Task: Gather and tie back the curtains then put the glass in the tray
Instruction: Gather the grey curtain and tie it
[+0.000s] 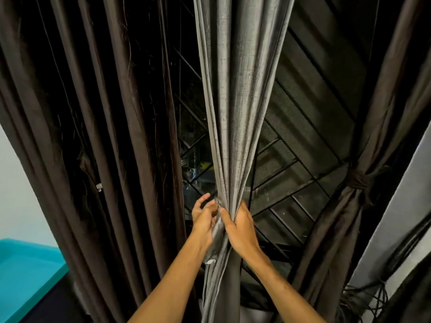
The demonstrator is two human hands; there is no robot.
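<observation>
Before the black window grille (303, 159), the silvery grey pleated curtain (235, 113) hangs bunched. The right hand (241, 227) has its grip curled tight round it; the left hand (203, 217), grip loosely spread, lies against its left side.

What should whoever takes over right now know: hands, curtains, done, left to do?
Hands: the right hand grips the gathered grey curtain at its middle. The left hand is at the bunch's left edge, fingers loose, no clear grip.
Done: the right brown curtain is tied back with a knot.
Not done: the left brown curtain hangs loose.
To do: tie the grey curtain, gather and tie the left brown curtain, then put the glass in the tray. Neither is in view.
</observation>
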